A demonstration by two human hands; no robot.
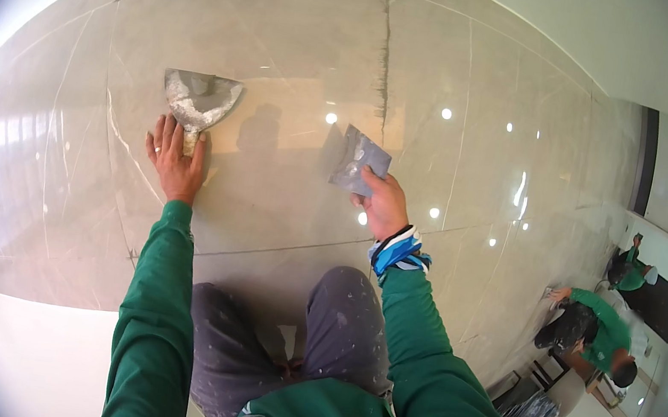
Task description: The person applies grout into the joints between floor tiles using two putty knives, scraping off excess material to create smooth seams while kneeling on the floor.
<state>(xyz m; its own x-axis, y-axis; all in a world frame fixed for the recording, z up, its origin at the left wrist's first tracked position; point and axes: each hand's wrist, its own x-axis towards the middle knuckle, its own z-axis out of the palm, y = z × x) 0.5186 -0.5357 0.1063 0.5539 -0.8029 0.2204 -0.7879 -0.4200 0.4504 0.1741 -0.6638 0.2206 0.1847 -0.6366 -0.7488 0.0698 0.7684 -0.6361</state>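
Head view looks down on a wide floor point(306, 49) of large glossy beige tiles, with thin pale veins and ceiling lights mirrored in it as bright dots. A grey grout line point(385, 61) runs from the far edge toward the middle, darker and rougher than the other joints. At the near edge the person kneels, their grey paint-flecked trousers point(333, 329) between two green sleeves point(159, 312) that reach out over the tiles. Far to the right, well apart, two other people in green tops point(606, 323) crouch low on the floor, and a stack of grey tiles point(532, 411) lies near them. The left hand point(176, 163) is clenched around the handle of a broad scraper point(201, 101), whose wide blade is caked with grey grout and lies against the tile just beyond the fingers. The right hand point(384, 203), with a striped blue, white and black wristband point(399, 249) at the wrist, grasps a smaller flat blade point(359, 160) by its near edge; the blade is grey, tilted, and held just to the left of the grout line, with its far corner close to the floor. The two tools are well apart, with bare tile between them.
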